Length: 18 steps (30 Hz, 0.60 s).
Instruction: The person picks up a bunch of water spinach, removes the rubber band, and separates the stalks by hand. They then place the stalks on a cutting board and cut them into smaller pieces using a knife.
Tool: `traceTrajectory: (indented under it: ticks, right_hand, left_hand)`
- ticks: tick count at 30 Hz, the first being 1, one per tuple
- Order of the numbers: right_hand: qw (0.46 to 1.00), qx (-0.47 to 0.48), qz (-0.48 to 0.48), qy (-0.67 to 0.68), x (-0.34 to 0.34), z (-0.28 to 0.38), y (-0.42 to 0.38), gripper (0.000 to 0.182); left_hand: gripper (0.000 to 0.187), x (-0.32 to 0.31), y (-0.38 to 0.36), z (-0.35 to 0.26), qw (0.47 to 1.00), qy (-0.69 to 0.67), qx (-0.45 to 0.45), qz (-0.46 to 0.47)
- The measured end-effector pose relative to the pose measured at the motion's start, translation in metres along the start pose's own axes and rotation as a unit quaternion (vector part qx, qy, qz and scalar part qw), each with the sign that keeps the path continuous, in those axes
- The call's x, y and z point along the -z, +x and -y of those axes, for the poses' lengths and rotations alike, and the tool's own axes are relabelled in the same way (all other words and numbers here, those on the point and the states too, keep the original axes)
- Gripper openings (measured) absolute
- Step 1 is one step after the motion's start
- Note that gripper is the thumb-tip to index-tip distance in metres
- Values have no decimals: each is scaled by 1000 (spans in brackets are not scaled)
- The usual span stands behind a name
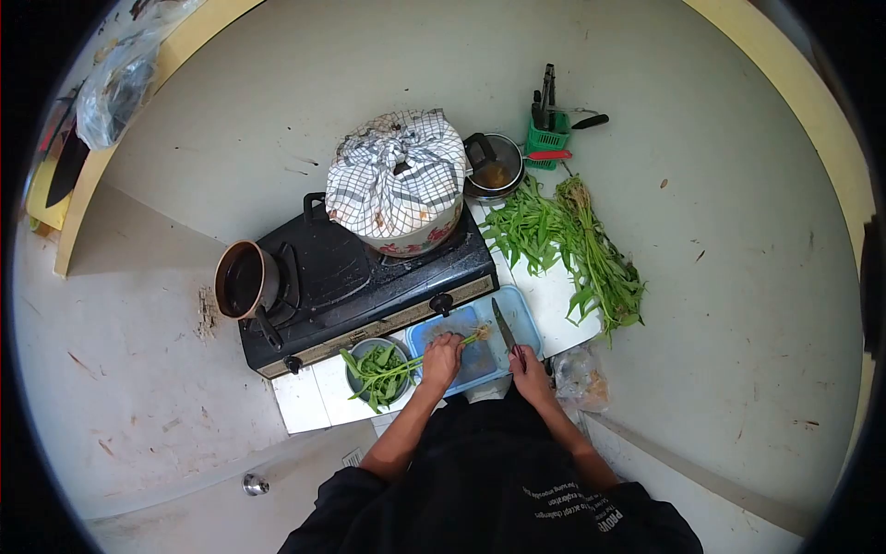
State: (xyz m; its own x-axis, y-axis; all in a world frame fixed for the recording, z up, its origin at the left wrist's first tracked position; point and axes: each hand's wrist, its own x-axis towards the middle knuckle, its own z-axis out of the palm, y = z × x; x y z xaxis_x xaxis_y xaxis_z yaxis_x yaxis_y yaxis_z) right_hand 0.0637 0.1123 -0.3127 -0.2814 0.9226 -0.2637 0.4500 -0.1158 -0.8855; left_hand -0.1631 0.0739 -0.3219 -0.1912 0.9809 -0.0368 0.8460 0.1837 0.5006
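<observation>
My left hand point(441, 362) is closed around a few stalks of leafy greens that look like water spinach point(476, 334), their pale root ends pointing up and right. The leafy ends point(377, 371) lie over a round bowl point(402, 393) to the left. In my right hand point(528, 363) is a knife point(503, 323), gripped by its handle, blade pointing up and away from me, to the right of the roots and apart from them. Under both hands is a blue plastic tray or board point(524, 323), partly hidden by my hands.
A black two-burner stove point(323, 277) carries a large cloth-covered pot point(411, 247) and a small saucepan point(245, 279). More greens point(600, 263) lie on the white tiles at right, near a lidded pan point(496, 171) and a green utensil basket point(546, 138). A plastic bag point(581, 379) sits beside my right arm.
</observation>
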Motion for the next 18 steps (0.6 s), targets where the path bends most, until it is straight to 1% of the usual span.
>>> traceTrajectory:
  ticks: [2,5,8,10,13,17,18]
  right_hand:
    - [1000,-16,7,-15,-1,6,-4,28]
    - [1000,0,-17,-16,-8,-4,-5,29]
    - [999,-29,-5,-27,-1,4,-4,29]
    - [999,-27,-5,-21,-3,-9,0,28]
    - [999,-29,-9,-30,-3,-10,0,28]
    - [997,-17,-8,-77,-1,10,-9,29]
    - [998,-17,-1,-56,-2,5,-8,29]
  left_hand:
    - [15,-1,1,2,1000,-1,2,-4]
    - [16,5,-1,1,1000,12,7,-5]
    - [17,8,-3,2,1000,29,3,0]
    - [18,7,-5,4,999,42,0,11]
    - [16,6,-8,2,1000,18,-1,-1]
    - [13,4,-9,3,1000,-1,12,20]
    - [13,-1,-9,6,1000,-13,11,18]
